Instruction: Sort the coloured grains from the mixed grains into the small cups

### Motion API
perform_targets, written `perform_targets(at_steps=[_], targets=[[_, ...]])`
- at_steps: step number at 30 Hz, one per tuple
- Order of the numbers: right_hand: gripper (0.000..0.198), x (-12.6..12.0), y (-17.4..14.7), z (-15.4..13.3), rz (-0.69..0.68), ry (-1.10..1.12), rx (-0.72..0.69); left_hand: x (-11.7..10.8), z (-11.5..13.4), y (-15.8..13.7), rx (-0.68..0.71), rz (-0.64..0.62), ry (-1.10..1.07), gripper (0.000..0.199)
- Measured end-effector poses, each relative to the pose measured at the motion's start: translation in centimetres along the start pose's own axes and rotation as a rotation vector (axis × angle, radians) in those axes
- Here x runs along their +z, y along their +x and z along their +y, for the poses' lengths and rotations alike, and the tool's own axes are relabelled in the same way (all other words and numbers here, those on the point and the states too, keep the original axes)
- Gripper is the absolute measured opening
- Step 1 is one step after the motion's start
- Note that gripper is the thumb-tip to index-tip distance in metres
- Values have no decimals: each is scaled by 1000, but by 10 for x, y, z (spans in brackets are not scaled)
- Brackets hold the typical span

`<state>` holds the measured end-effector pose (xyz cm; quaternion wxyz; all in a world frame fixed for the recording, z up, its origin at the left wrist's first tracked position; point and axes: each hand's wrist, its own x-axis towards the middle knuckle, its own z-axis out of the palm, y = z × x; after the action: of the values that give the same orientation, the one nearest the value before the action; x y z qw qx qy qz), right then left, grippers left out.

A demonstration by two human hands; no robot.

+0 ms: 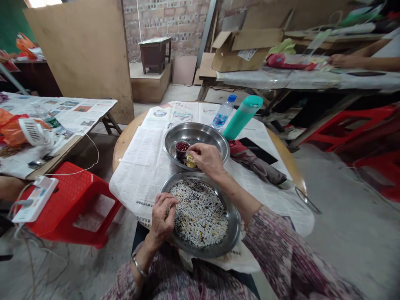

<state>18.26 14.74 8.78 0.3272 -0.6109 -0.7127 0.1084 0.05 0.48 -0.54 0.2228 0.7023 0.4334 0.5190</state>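
A round metal basin (231, 239) in front of me holds a spread of white grains (200, 212) mixed with dark and yellow ones. At its left rim is my left hand (164, 214), fingers curled together above the grains; what they hold, if anything, is hidden. Behind it stands a second metal basin (196, 127) with two small cups inside. One cup is full of dark red beans (182, 146); beside it the other has yellow grains (191, 161). Over the yellow grains, my right hand (206, 158) has its fingertips pressed together, their content too small to see.
Newspaper (140, 166) covers the round table. Beyond the basins stand a water bottle (224, 111) and a teal bottle (243, 116). Right of them lie a folded umbrella (256, 164) and a black phone (258, 151). A red stool (70, 204) carries a power strip (36, 200). A person's hand (339, 61) shows at the back-right table.
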Motion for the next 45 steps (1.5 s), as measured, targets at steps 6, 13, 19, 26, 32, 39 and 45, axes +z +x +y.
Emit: perform_targets(at_steps=[6,13,19,26,32,39,45], targets=[[26,21,41,-5,-145,-296,-92,1,0,-1,-34,-2,-38,19],[30,34,55,-4,-269,-420,-155,1,0,0,-41,-10,-62,19],[26,36,57,-2,-224,-384,-112,2,-1,-1,-44,-7,-70,19],[19,20,46,-8,-147,-211,-52,2,-1,-2,-51,-16,-58,19],[13,-5,-51,-7,-307,104,-229,2,-4,-3,-62,-8,-64,22],[15,3,-165,-9,-744,64,-378,2,-5,-2,-60,-6,-34,22],[22,19,-136,25,-432,-70,-266,1,-2,0,-56,-14,-5,22]])
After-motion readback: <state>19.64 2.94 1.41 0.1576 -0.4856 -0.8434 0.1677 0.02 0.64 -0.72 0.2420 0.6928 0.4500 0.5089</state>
